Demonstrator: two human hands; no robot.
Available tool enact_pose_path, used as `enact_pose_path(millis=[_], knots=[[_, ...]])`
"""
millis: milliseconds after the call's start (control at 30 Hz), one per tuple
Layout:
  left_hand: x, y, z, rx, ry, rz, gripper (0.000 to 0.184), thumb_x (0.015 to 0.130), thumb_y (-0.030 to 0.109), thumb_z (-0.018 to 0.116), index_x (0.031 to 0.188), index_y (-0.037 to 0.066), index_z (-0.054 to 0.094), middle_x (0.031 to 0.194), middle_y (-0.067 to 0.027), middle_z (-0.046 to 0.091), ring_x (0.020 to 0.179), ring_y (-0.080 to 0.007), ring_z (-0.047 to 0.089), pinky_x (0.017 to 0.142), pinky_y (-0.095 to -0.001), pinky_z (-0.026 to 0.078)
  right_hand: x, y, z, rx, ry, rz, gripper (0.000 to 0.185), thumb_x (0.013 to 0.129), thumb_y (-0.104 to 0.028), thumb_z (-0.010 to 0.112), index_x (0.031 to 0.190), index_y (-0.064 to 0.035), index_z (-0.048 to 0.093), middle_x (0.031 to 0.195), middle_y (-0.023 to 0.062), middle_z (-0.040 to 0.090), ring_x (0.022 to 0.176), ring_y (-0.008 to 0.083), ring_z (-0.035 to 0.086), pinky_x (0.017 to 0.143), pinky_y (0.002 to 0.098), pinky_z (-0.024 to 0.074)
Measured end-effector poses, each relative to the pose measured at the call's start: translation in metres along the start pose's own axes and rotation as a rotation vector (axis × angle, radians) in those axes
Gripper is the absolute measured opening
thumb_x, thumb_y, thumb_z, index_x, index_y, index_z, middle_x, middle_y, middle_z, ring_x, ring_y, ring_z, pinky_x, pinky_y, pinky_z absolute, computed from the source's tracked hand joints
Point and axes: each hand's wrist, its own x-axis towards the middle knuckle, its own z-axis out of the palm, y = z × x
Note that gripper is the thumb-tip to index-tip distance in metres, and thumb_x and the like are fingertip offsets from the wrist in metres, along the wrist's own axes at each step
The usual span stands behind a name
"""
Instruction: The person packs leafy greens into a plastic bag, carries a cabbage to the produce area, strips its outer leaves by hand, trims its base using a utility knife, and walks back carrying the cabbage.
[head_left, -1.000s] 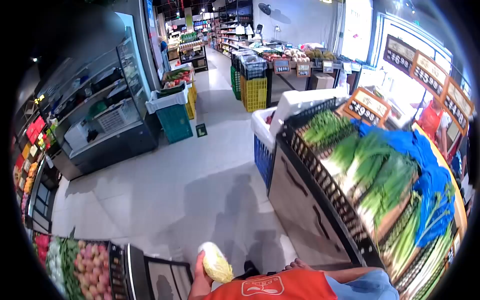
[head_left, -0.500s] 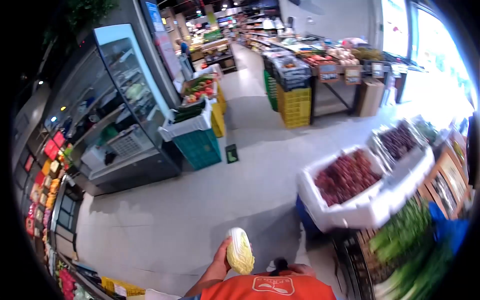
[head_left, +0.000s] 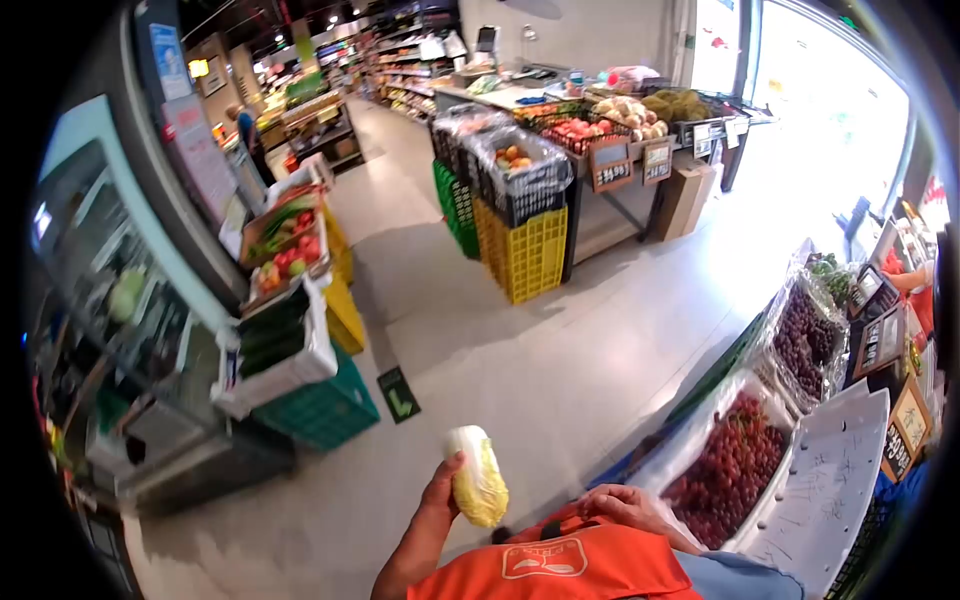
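A napa cabbage (head_left: pixel 480 478), white at its stem end and yellow-green along the leaves, is upright and slightly tilted in front of my body. My left hand (head_left: pixel 441 490) is closed around its left side, thumb near the top. My right hand (head_left: pixel 628 508) rests low against the front of the orange-red apron (head_left: pixel 560 562), its fingers loosely extended to the left and nothing visible in them. Just to the right of that hand lies a white foam box (head_left: pixel 790 470) with red grapes (head_left: pixel 730 465) in it.
Dark grapes (head_left: pixel 803 340) sit beyond the red ones, beside price signs (head_left: pixel 905 425). At left stand a white box of dark green vegetables (head_left: pixel 272 340) on a teal crate (head_left: pixel 325 405) and a glass display fridge (head_left: pixel 120 290). Yellow crates (head_left: pixel 522 250) and a produce table stand ahead. A person (head_left: pixel 245 135) is far off.
My view has turned right and moved forward; the crates and grape boxes look nearer. The cabbage stays in my left hand. My right hand now shows more fully at the apron.
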Motion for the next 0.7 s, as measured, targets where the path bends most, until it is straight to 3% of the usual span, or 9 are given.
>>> enact_pose_path(millis=[133,233,300,333,400,467,567,633,700], knots=[[0.146,0.106,0.015,0.045,-0.118,-0.075,0.069,0.078,0.039,0.080,0.129,0.001,0.054,0.110,-0.0110,0.065,0.097,-0.0248,0.066,0.089,-0.0405,0.056,0.141,-0.014,-0.018,-0.495,0.286,0.015,0.025,0.097,-0.023,0.064,0.100,0.0003,0.071,0.087,0.0045,0.072,0.082,0.0114,0.066,0.076,0.0287,0.0550],[0.242,0.175,-0.015,0.105,0.022,0.044,0.068,0.078,0.038,0.080,0.128,0.000,0.054,0.110,-0.0110,0.065,0.099,-0.0252,0.066,0.089,-0.0407,0.056,0.271,-0.057,-0.031,-0.579,0.163,0.135,0.028,0.096,-0.028,0.063,0.102,-0.0023,0.071,0.088,0.0066,0.073,0.083,0.0125,0.067,0.076,0.0298,0.0544],[0.289,0.231,-0.037,-0.011,0.082,-0.054,0.068,0.079,0.039,0.080,0.130,0.002,0.055,0.116,-0.0126,0.064,0.104,-0.0281,0.065,0.093,-0.0434,0.054,0.377,-0.089,-0.038,-0.728,0.060,0.001,0.027,0.095,-0.027,0.062,0.103,-0.0031,0.071,0.092,0.0140,0.073,0.086,0.0216,0.069,0.079,0.0340,0.0547],[0.321,0.249,-0.049,-0.059,0.156,0.034,0.066,0.081,0.041,0.078,0.130,0.003,0.055,0.118,-0.0122,0.064,0.107,-0.0287,0.063,0.095,-0.0441,0.053,0.434,-0.113,-0.032,-0.994,0.018,-0.140,0.027,0.093,-0.027,0.062,0.106,-0.0046,0.069,0.099,0.0182,0.070,0.091,0.0328,0.068,0.081,0.0406,0.0540],[0.356,0.294,-0.101,-0.143,0.289,0.069,0.062,0.087,0.047,0.070,0.132,0.006,0.054,0.122,-0.0107,0.063,0.113,-0.0293,0.060,0.099,-0.0462,0.049,0.552,-0.149,-0.015,-1.158,-0.089,-0.382,0.026,0.093,-0.025,0.063,0.107,-0.0038,0.068,0.098,0.0181,0.069,0.094,0.0339,0.068,0.081,0.0410,0.0543],[0.369,0.353,-0.104,-0.147,0.363,0.141,0.063,0.088,0.049,0.067,0.133,0.007,0.054,0.122,-0.0109,0.063,0.113,-0.0296,0.061,0.098,-0.0474,0.050,0.639,-0.223,0.039,-1.141,-0.216,-0.372,0.034,0.093,-0.028,0.064,0.119,-0.0062,0.062,0.113,0.0164,0.065,0.100,0.0346,0.066,0.083,0.0427,0.0541],[0.418,0.429,-0.119,-0.153,0.433,0.274,0.063,0.088,0.051,0.066,0.134,0.010,0.054,0.122,-0.0111,0.062,0.112,-0.0301,0.061,0.097,-0.0494,0.050,0.780,-0.276,0.102,-0.971,-0.460,-0.532,0.042,0.093,-0.033,0.064,0.126,-0.0076,0.055,0.118,0.0194,0.060,0.101,0.0405,0.063,0.085,0.0469,0.0522],[0.463,0.472,-0.132,-0.204,0.523,0.332,0.064,0.089,0.052,0.065,0.135,0.011,0.053,0.123,-0.0100,0.062,0.112,-0.0294,0.060,0.096,-0.0488,0.050,0.865,-0.307,0.134,-0.971,-0.592,-0.434,0.054,0.093,-0.036,0.065,0.135,-0.0060,0.047,0.123,0.0216,0.056,0.108,0.0388,0.062,0.089,0.0451,0.0521],[0.533,0.506,-0.178,-0.301,0.497,0.312,0.063,0.087,0.048,0.068,0.136,0.011,0.053,0.124,-0.0102,0.061,0.111,-0.0277,0.060,0.097,-0.0474,0.049,0.946,-0.328,0.151,-1.012,-0.588,-0.518,0.064,0.092,-0.038,0.066,0.140,-0.0045,0.041,0.124,0.0233,0.055,0.116,0.0382,0.059,0.094,0.0455,0.0505]])
